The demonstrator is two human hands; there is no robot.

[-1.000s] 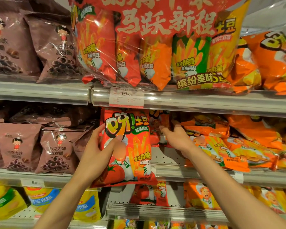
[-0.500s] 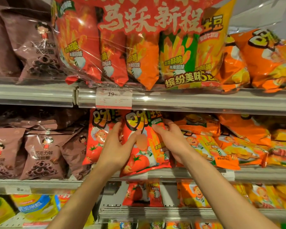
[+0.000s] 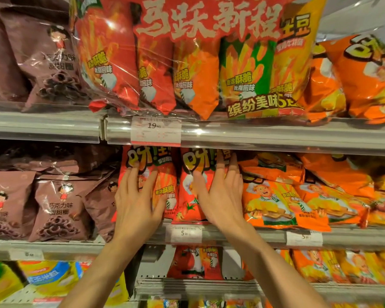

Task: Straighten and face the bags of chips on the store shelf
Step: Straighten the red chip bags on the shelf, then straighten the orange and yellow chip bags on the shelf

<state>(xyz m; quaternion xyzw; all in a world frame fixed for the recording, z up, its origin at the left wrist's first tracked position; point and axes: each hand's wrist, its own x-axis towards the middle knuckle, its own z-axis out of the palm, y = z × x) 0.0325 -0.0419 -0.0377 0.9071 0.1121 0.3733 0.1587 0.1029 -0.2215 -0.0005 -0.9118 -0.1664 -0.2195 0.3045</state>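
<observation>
Hidden: both red bags' tops tuck behind the shelf rail (image 3: pixel 253 138).
Left bag (image 3: pixel 165 185): upright, faces out — left hand (image 3: pixel 136 205) flat, fingers spread.
Right bag (image 3: pixel 188 192): 3 o'clock beside it, upright — right hand (image 3: pixel 222 196) flat, fingers straight.

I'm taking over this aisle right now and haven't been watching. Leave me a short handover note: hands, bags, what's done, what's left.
Left hand: open, flat on the left red bag.
Right hand: open, flat on the right red bag.
Both red bags stand upright, side by side, labels forward, on the middle shelf.
Left to do: the orange bags to the right lie tilted and overlapping; the brown bags to the left lean.
</observation>
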